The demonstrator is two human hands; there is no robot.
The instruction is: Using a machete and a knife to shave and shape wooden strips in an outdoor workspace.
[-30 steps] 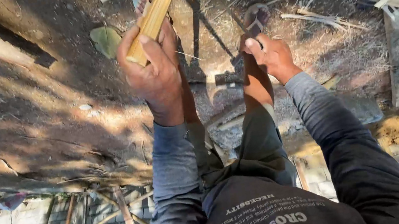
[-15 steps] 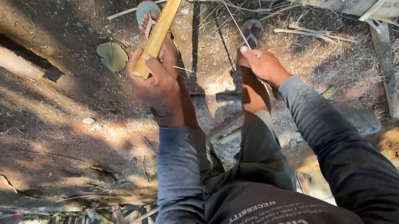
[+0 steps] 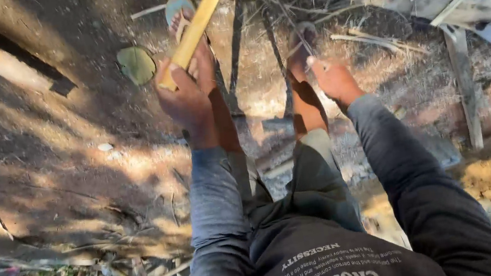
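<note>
Left hand fingers gripping one yellow bamboo strip, right hand fingers curled, grip unclear, two sandalled feet

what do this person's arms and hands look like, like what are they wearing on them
Both arms wear long, slightly faded blue-grey sleeves, creased along the forearm and ending at the wrist. The left hand and right hand are bare: no gloves, and no watch or rings that show.
</note>
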